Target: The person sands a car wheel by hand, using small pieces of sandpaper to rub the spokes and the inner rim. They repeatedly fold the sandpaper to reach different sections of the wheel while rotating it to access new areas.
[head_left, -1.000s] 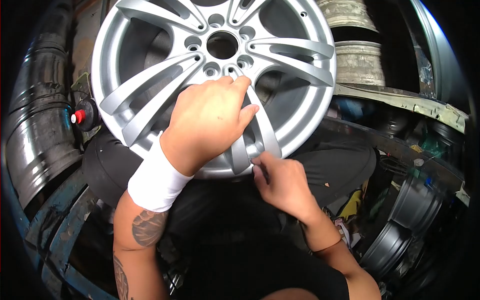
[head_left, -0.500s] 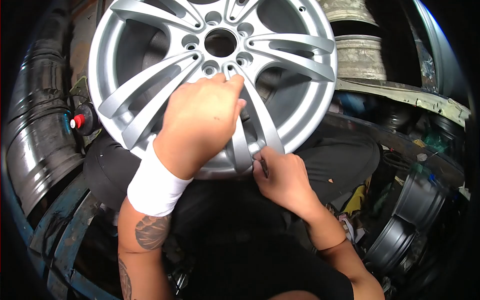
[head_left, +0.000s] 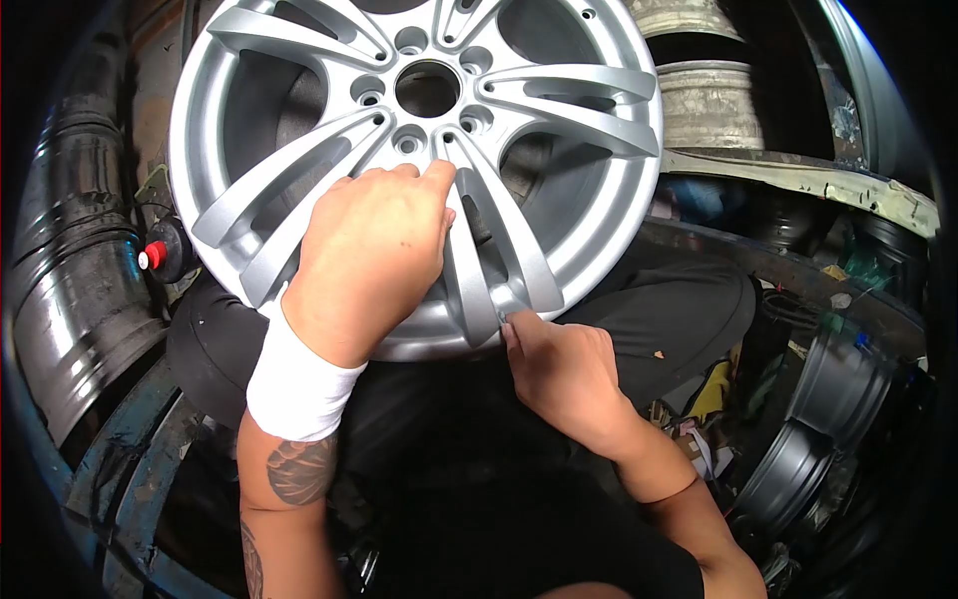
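Note:
A silver alloy wheel rim (head_left: 554,235) with paired spokes lies face up across my lap. My left hand (head_left: 374,260), with a white band at the wrist, is closed over a lower spoke, knuckles up; its fingertips are hidden. At the rim's near edge, my right hand (head_left: 567,371) is closed in a pinch, thumb and forefinger against the lip by the foot of a spoke pair. A tiny greyish bit shows at those fingertips, too small to name.
Worn wheel barrels (head_left: 707,105) are stacked at the back right. More grey rims (head_left: 788,474) lie at lower right among clutter. Dark shiny barrels (head_left: 85,260) stand on the left, near a black bottle with a red cap (head_left: 153,256). A blue metal frame (head_left: 125,469) runs at lower left.
The wheel has shifted slightly left in view. My left hand has slid a little left and down, and my right hand slightly down along the rim edge, its fingers pinched tighter.

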Motion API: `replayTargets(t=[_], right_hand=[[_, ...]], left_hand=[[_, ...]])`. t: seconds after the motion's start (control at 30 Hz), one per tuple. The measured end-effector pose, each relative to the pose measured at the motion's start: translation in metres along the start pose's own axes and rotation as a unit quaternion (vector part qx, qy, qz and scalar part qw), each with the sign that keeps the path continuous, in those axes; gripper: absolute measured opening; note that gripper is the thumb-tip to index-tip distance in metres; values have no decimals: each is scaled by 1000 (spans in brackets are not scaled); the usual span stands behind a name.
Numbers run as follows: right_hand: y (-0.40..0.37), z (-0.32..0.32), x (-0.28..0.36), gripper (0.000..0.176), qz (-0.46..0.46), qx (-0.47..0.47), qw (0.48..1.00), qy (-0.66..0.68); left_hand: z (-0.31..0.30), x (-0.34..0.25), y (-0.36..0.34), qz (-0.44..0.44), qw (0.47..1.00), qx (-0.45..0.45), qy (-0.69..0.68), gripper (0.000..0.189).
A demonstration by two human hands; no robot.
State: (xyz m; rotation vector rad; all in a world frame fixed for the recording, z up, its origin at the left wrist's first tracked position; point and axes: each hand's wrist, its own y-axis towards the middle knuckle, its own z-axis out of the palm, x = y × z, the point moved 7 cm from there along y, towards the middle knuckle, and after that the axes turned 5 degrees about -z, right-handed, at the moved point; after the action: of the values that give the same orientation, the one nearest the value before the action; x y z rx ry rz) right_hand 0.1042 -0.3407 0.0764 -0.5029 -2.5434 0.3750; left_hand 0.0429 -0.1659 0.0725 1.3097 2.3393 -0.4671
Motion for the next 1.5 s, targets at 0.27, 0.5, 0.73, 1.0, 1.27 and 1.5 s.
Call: replayTargets(t=[0.27, 0.5, 0.73, 1.0, 1.27, 1.5], right_hand=[[-6, 3, 1, 15, -37, -41, 998, -26], [-6, 5, 2, 17, -40, -39, 997, -48], [-3, 4, -1, 18, -45, -32, 998, -43], [-2, -10, -19, 12, -95, -122, 986, 55], [0, 1, -12, 13, -63, -45, 997, -10], [-7, 1, -1, 6, -91, -10, 991, -96]], left_hand=[[6, 8, 0, 2, 999, 9, -42, 25], [3, 5, 5, -26, 999, 43, -5, 28], [7, 1, 3, 16, 998, 58, -23, 39], [14, -8, 3, 42, 995, 92, -27, 37], [17, -9, 5, 28, 992, 118, -33, 37], [26, -10, 2, 21, 986, 163, -41, 32]])
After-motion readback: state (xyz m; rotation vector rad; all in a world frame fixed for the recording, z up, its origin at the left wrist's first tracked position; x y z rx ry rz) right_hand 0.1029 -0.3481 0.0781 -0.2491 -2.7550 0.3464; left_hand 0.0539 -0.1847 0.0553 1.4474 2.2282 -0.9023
